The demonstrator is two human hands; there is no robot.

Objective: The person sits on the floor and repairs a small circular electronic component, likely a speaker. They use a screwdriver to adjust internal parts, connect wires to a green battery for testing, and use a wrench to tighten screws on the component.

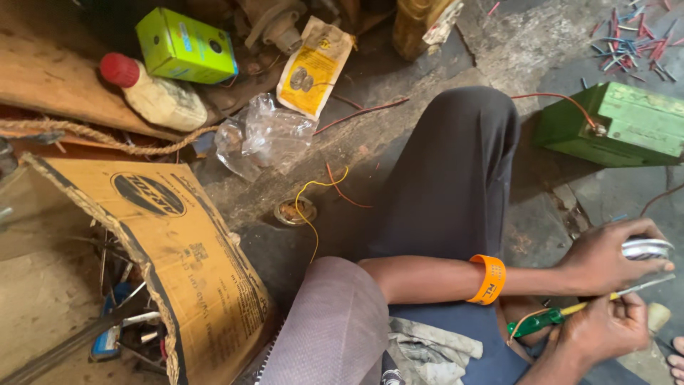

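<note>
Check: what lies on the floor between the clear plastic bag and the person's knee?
Head view: a thin yellow wire and a red wire curl across bare concrete between the plastic bag and the knee, with a small round tin lid beside them.

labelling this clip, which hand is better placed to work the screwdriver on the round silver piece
Right, probably. The right hand already grips the green-and-yellow screwdriver, its shaft reaching toward the round silver piece, which the left hand is holding.
</note>
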